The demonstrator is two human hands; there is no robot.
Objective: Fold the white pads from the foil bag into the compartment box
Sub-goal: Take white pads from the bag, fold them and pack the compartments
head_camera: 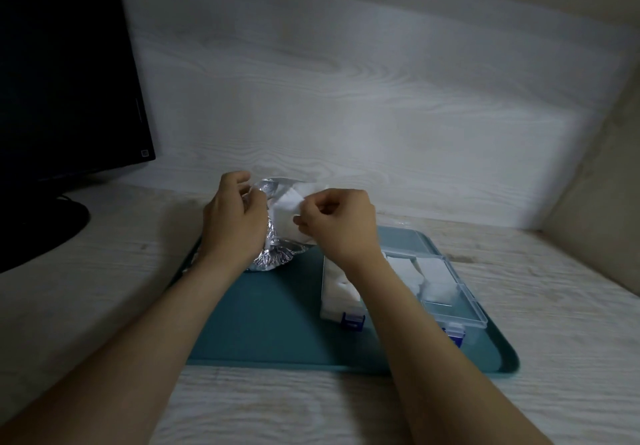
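Our left hand [235, 223] curls round the crumpled bag [273, 254], which stands at the tray's [263, 323] 11 o'clock. Our right hand [337, 223] pinches a white pad [289, 202] between thumb and fingertips at the bag's mouth, at about 1 o'clock of the bag. The clear box [450, 292] sits at the tray's 3 o'clock, partly hidden by our right forearm, with more pads [433, 278] in its compartments and blue latches [351, 320] on its near edge. A dark monitor [62, 81] stands off the tray at 10 o'clock.
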